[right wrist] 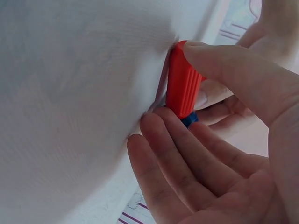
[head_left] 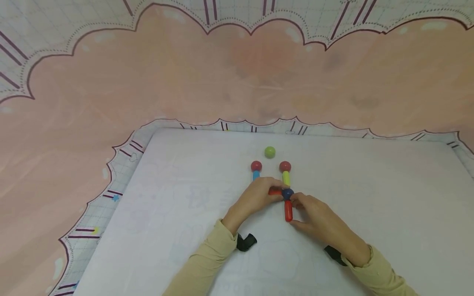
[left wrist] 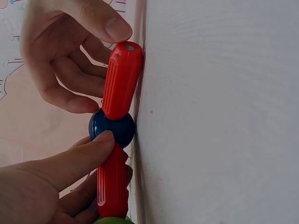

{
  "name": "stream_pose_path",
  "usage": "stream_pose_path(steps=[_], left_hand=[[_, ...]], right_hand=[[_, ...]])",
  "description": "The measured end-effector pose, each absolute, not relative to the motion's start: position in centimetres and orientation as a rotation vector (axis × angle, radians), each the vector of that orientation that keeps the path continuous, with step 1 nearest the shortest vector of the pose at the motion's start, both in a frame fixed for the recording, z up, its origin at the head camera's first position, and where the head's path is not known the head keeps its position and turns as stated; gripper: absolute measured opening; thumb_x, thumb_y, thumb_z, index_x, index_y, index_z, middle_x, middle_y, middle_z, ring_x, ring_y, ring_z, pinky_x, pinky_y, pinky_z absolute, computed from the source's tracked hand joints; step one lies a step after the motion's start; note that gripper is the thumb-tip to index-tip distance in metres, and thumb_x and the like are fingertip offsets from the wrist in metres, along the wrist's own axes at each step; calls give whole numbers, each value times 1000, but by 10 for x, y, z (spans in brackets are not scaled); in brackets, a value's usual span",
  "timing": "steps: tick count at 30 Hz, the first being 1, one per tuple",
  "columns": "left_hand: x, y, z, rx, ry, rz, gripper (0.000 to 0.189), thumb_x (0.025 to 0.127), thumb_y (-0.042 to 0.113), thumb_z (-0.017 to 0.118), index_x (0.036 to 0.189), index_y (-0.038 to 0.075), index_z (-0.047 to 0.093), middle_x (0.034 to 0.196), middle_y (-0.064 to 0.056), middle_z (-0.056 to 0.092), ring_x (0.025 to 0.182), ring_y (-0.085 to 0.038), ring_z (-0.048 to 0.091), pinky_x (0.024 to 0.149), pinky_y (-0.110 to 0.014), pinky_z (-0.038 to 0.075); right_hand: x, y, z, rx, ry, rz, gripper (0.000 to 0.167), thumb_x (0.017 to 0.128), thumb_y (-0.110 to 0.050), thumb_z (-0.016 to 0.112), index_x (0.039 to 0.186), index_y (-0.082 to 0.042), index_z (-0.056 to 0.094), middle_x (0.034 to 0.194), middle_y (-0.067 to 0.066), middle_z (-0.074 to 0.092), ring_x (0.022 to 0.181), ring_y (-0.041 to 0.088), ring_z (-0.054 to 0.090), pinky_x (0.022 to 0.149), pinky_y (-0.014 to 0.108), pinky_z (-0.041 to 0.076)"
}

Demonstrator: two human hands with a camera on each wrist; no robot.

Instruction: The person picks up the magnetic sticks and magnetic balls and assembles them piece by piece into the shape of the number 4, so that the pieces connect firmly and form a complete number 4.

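Note:
My left hand (head_left: 260, 192) pinches a dark blue ball (head_left: 287, 194) where a red rod (left wrist: 112, 186) meets it. A green ball (left wrist: 114, 220) shows at that rod's other end, hidden under the hand in the head view. From the blue ball a second red rod (head_left: 288, 211) points toward me. My right hand (head_left: 317, 213) holds this rod lengthwise, thumb on its near end and fingertips by the blue ball. A yellow rod (head_left: 286, 178) runs from the blue ball to a red ball (head_left: 285, 166). To its left, a blue rod (head_left: 256, 175) carries another red ball (head_left: 256, 165).
A loose light green ball (head_left: 270, 152) lies beyond the two red balls. All pieces are on a white tabletop (head_left: 177, 172). A peach cloth with a scalloped border (head_left: 207, 82) extends past the table's far edge. Black straps (head_left: 246, 242) show at the wrists.

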State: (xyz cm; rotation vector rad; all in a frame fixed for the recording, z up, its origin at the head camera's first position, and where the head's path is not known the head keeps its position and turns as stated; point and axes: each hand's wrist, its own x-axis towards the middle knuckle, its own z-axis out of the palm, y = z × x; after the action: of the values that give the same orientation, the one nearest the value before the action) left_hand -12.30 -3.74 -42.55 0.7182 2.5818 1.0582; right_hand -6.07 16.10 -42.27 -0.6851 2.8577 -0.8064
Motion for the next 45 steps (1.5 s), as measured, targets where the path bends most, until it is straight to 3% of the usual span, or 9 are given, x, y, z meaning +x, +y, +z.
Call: stream_pose_path(steps=[14, 24, 45], left_hand=[[-122, -38, -425, 697, 2577, 1063, 29, 89, 16, 74, 119, 15, 73, 112, 2, 73, 103, -12, 64, 97, -24, 50], [-124, -39, -426, 701, 2568, 1066, 31, 88, 14, 75, 120, 15, 73, 114, 1, 73, 103, -11, 63, 97, -24, 50], [-122, -39, -426, 718, 2602, 1036, 31, 89, 17, 75, 120, 16, 73, 112, 3, 73, 101, -11, 63, 94, -23, 50]], right_hand=[[-67, 164, -414, -715, 2884, -771, 52, 74, -17, 88, 117, -5, 63, 106, 6, 68, 94, 18, 64, 85, 39, 58], [-81, 166, -402, -735, 2899, -802, 51, 73, -13, 88, 117, -1, 63, 108, 10, 67, 96, 25, 65, 85, 42, 58], [-117, 163, -389, -684, 2901, -885, 46, 82, -13, 82, 121, -1, 61, 118, 15, 64, 105, 32, 63, 91, 47, 55]])
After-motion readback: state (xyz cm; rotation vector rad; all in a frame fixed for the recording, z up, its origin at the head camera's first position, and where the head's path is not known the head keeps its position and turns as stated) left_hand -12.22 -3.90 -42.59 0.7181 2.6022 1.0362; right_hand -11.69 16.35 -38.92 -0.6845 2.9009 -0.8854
